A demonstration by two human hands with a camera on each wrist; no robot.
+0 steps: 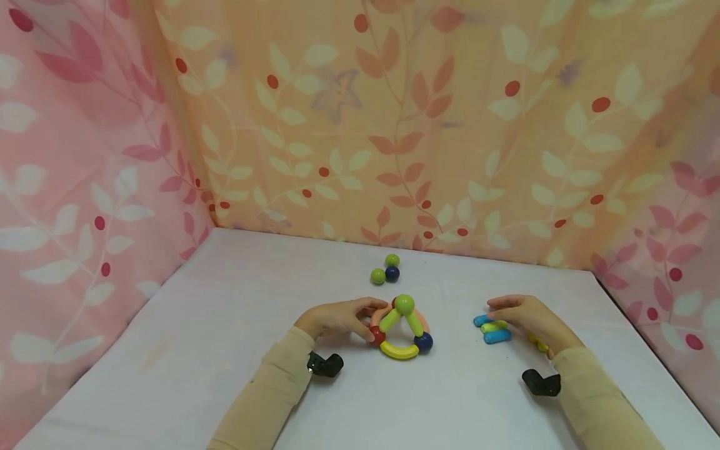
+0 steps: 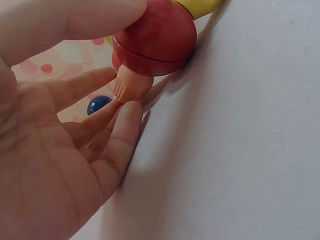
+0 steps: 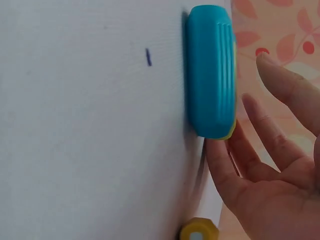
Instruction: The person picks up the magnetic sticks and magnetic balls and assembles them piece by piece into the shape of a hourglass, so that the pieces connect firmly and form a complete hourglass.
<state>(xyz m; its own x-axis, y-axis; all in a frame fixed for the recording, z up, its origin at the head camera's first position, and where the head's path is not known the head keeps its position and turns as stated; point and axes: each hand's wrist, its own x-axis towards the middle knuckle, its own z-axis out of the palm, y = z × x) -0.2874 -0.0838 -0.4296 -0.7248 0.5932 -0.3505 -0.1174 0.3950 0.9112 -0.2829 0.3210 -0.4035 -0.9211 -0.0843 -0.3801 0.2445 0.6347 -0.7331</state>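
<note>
In the head view my left hand holds the left side of a magnetic ball-and-stick frame. The frame has a green ball on top of two green sticks, a red ball, a dark blue ball and a yellow curved stick in front. In the left wrist view the thumb lies on the red ball, and fingertips touch an orange curved stick. My right hand hovers with loose fingers over short sticks, with a blue stick closest to its wrist camera.
Behind the frame sit two green balls and a dark blue ball. Yellow pieces lie partly under the right hand. A white cloth covers the table, with patterned curtains along its back and sides.
</note>
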